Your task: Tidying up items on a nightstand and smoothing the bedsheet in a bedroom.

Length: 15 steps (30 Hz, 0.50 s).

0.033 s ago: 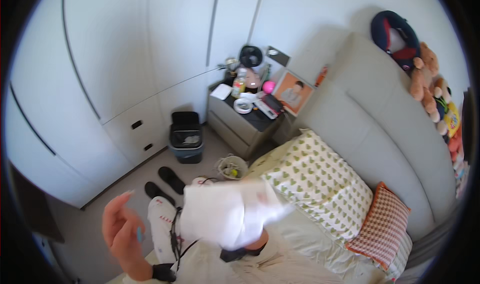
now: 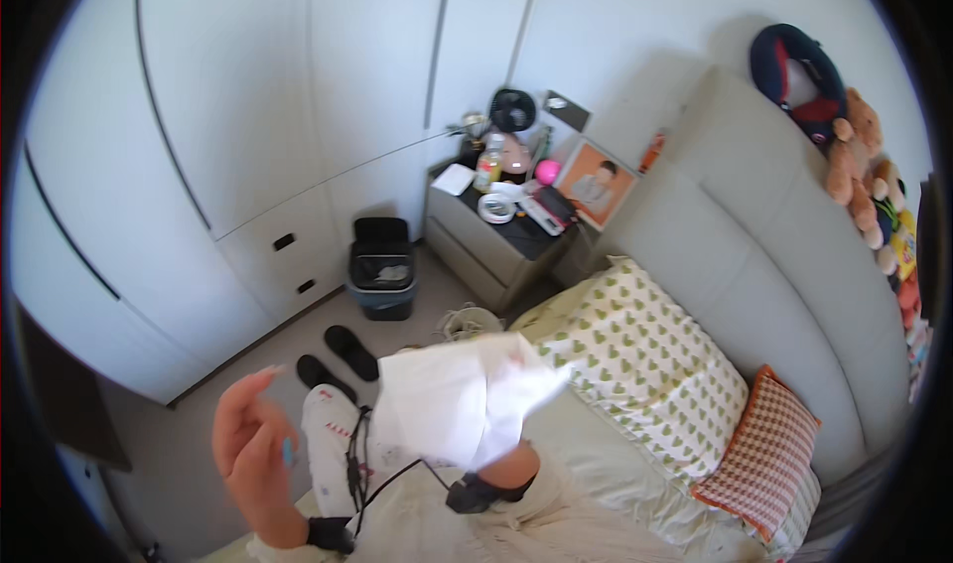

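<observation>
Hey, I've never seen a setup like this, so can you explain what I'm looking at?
There's no machine, just a person's bare hands, filmed by a wide fisheye camera on their head, looking down. The left hand is raised with fingers curled; I can't tell whether it holds the small blue thing there. A white sheet hides what lies beyond the right wrist, so that grip isn't clear. A black fan, a bottle and a pink ball sit on the nightstand.
</observation>
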### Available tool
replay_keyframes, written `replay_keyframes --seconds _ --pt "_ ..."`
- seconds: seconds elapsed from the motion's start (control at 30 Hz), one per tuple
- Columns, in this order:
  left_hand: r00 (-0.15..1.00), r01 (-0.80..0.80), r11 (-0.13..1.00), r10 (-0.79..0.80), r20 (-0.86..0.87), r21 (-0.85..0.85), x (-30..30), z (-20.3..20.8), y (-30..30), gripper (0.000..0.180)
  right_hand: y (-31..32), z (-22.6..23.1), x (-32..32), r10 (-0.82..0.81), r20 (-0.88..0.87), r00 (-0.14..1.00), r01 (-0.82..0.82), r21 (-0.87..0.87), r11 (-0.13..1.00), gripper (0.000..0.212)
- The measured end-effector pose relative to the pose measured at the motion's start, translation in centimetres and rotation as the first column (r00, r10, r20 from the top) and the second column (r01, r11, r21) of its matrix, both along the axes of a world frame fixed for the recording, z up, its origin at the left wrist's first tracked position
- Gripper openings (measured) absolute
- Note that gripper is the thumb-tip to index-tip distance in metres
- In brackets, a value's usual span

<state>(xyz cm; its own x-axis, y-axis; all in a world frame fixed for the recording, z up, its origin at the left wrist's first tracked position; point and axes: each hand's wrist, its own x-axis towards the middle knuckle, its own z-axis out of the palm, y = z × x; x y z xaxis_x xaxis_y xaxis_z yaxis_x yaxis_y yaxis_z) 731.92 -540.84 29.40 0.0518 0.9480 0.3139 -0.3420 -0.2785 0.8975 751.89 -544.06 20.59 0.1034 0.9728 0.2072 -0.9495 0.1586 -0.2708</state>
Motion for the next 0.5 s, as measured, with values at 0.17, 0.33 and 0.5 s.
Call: replay_keyframes --seconds 0.17,0.33,0.5 --pt "0.988 0.060 0.998 -0.060 -0.139 -0.005 1.4 0.7 2.3 0.032 4.6 2.6 -0.7 0.093 0.050 0.994 -0.096 0.081 0.992 0.026" --pt "0.904 0.140 0.981 -0.070 -0.422 0.137 2.1 0.9 4.1 0.030 5.0 4.5 -1.9 -0.134 0.867 0.480 0.008 0.149 0.989 0.014" --pt "0.483 0.337 0.916 0.031 -0.875 0.218 1.7 1.5 5.1 0.022 4.6 5.3 -2.3 -0.394 0.904 -0.165 0.084 0.411 0.908 0.016"
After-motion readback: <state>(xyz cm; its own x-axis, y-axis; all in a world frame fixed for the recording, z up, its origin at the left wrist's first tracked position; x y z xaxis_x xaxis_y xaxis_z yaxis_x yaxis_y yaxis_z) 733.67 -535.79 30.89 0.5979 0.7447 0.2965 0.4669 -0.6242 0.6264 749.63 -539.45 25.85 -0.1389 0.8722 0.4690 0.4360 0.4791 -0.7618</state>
